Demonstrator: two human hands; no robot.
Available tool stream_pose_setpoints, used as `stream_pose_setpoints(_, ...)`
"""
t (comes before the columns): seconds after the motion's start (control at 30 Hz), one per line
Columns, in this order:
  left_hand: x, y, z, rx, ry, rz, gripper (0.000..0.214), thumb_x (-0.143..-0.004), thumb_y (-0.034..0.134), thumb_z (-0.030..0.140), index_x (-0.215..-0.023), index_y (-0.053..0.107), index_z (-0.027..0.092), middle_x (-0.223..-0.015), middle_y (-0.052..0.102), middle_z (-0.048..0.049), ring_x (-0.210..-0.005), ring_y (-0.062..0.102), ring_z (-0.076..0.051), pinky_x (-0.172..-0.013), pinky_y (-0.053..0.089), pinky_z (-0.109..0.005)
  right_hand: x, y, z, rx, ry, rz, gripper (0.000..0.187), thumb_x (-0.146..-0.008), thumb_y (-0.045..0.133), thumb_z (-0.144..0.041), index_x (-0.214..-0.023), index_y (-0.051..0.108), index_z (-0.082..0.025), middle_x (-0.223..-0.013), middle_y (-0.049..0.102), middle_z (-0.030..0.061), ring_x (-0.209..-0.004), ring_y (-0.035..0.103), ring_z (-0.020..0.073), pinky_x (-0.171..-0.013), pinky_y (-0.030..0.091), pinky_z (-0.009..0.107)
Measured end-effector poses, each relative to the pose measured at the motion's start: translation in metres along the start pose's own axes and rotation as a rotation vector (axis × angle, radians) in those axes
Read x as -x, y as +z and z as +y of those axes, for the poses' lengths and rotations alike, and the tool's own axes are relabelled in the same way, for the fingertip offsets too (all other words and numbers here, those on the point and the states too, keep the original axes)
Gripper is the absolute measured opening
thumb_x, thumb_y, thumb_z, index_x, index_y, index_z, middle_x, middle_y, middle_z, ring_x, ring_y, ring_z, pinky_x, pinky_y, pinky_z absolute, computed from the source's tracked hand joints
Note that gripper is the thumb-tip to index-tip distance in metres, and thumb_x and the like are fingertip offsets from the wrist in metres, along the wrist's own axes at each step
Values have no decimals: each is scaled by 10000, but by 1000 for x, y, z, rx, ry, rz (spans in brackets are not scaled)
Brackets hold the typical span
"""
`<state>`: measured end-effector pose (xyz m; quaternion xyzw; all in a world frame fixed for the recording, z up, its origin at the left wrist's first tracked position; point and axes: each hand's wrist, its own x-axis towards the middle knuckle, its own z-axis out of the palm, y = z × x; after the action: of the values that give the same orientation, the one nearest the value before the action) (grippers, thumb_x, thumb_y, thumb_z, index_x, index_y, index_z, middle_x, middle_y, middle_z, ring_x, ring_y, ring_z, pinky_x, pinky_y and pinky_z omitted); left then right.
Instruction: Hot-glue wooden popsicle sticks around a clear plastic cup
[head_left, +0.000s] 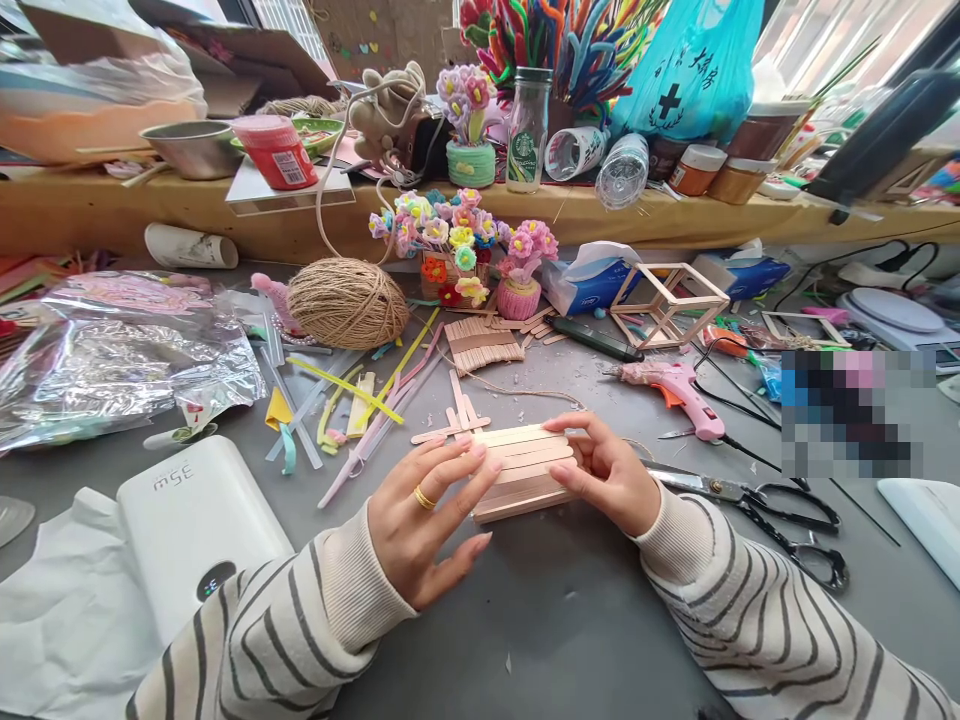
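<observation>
A small box of wooden craft sticks (517, 490) stands on the grey table in front of me, several flat sticks laid side by side across its top. My right hand (611, 475) grips its right end between thumb and fingers. Stretched out and apart, the fingers of my left hand (427, 510) rest on the left end of the top sticks, the thumb free of the box. Just behind lie a few loose craft sticks (454, 420), crossed over one another. Farther back is a banded bundle of craft sticks (484, 345).
Right of the box lie black-handled scissors (739, 492) and a pink glue gun (675, 390) with its cord. An open stick frame (667, 305) stands behind. Leftward are glue sticks (352, 460), a twine ball (347, 303) and a white power bank (199, 530). A crowded shelf (285, 222) runs along the back.
</observation>
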<state>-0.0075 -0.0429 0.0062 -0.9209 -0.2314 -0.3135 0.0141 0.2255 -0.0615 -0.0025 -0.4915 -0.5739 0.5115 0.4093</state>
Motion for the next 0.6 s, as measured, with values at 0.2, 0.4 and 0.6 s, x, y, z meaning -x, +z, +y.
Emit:
stream_pose_setpoints(0.2,1,3,-2,-12,17,24,481,-791,464,248,-1263,409,178,-1121,543,-104,-1132,467,-267,-981,382,-454,0,0,0,7,3,0,441,-720,585,-479,-1037,461,-198,-626,504,-26,-539,461,94,-484,355,222)
stream_pose_setpoints(0.4,0,2,1,-22,6,31,530,-743,446,123,-1269,400,174,-1145,540,-108,-1152,455,-260,-982,377,-452,-1,1,-1,10,-7,3,434,-726,572,-488,-1025,460,-194,-589,472,-44,-507,427,82,-472,337,216)
stream_pose_setpoints(0.6,-2,-2,5,-47,30,-42,579,-740,364,101,-1317,323,126,-1239,502,-123,-1219,394,-260,-1027,307,-465,0,0,1,14,-16,9,420,-732,572,-476,-1028,466,-198,-618,509,-28,-530,454,94,-486,357,224)
